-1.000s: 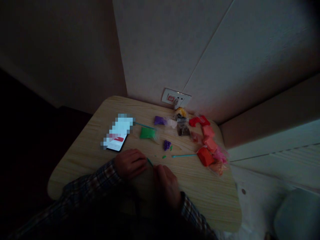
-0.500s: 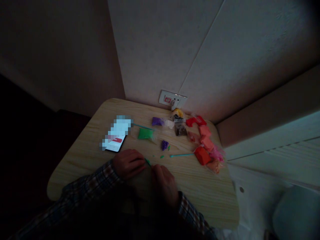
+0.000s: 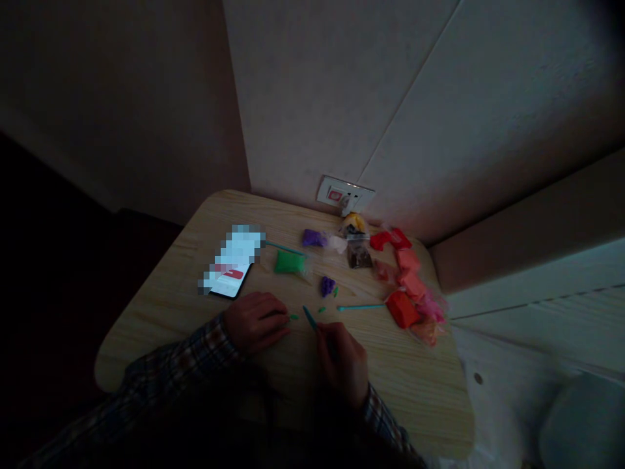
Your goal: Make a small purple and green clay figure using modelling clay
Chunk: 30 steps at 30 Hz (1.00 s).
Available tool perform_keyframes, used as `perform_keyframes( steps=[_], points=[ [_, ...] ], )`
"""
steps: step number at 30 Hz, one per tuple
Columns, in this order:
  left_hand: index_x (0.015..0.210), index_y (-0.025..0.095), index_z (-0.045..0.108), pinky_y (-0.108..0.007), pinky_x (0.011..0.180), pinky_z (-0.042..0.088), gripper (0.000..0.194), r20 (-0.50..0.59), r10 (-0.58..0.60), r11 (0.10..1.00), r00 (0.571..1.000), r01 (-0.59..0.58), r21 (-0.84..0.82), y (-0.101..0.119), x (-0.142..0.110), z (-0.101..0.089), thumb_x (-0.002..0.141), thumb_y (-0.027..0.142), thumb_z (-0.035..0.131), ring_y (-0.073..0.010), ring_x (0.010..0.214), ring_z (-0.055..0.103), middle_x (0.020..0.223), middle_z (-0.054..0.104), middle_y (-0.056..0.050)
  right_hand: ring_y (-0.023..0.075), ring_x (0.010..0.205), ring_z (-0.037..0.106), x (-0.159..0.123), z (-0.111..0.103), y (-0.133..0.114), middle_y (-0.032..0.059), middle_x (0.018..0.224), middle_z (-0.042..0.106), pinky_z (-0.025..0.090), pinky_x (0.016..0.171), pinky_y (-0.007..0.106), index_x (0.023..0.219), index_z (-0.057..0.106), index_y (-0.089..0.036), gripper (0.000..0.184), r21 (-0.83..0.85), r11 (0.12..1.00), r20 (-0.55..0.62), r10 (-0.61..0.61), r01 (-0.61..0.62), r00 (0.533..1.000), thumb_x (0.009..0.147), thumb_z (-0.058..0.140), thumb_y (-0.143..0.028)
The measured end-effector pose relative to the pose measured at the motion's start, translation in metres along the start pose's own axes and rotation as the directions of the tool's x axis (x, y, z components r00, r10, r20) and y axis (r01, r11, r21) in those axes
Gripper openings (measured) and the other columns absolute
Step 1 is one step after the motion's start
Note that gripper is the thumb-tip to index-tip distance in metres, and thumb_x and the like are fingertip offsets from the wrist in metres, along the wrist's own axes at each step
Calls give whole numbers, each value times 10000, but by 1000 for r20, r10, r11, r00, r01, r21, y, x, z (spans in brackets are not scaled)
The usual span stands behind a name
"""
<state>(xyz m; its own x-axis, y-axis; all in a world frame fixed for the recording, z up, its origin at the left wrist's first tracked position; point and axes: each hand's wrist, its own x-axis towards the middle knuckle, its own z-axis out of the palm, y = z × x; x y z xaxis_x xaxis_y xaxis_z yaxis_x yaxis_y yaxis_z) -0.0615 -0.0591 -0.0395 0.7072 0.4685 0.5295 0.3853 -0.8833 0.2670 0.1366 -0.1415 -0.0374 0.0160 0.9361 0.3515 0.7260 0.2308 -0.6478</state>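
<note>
My right hand [image 3: 346,359] is closed around a teal modelling knife [image 3: 309,317], its blade pointing up and left just above the tabletop. My left hand [image 3: 256,324] lies on the table with fingers stretched to the right, their tips beside a small green clay piece [image 3: 293,317]. Another green clay leaf [image 3: 321,310] lies just beyond the knife. Farther back sits a purple clay grape cluster [image 3: 327,285], with a green bit [image 3: 336,292] against its right side.
A phone [image 3: 229,285] with a lit screen lies at the left on the wooden table [image 3: 161,312]. Behind are a green clay packet [image 3: 290,262] and a purple one [image 3: 314,238]. A teal stick tool [image 3: 362,307] touches a red packet [image 3: 402,309], among several bags at right.
My right hand has moved right and lifted the knife's tip away from my left fingers. The green piece by the left fingertips now shows apart from the blade. The view has shifted slightly.
</note>
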Motion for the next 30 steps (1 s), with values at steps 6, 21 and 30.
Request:
perform_keyframes(
  steps=[6,21,30],
  points=[
    [858,178,652,-315,728,504,135,23,7,1000,1000,-7,12,1,-1,0,872,275,560,-176,784,623,832,689,-53,148,540,622,-5,7,0,35,637,652,476,515,230,799,541,-182,194,-69,997,34,-37,40,999,917,387,-192],
    [798,171,643,-307,710,490,147,41,18,1000,999,-18,-13,1,1,-2,876,255,552,-172,770,613,828,693,-53,138,509,582,-1,-1,6,5,617,617,459,498,225,1004,570,-167,184,-77,997,23,17,-15,1000,912,425,-230],
    [860,153,636,-317,720,502,148,38,-72,997,997,73,-23,2,9,2,888,260,538,-181,776,615,837,683,-60,117,470,543,1,-4,3,-27,584,576,433,478,199,1010,553,-171,168,-18,998,24,55,-55,998,893,436,-197]
  ],
)
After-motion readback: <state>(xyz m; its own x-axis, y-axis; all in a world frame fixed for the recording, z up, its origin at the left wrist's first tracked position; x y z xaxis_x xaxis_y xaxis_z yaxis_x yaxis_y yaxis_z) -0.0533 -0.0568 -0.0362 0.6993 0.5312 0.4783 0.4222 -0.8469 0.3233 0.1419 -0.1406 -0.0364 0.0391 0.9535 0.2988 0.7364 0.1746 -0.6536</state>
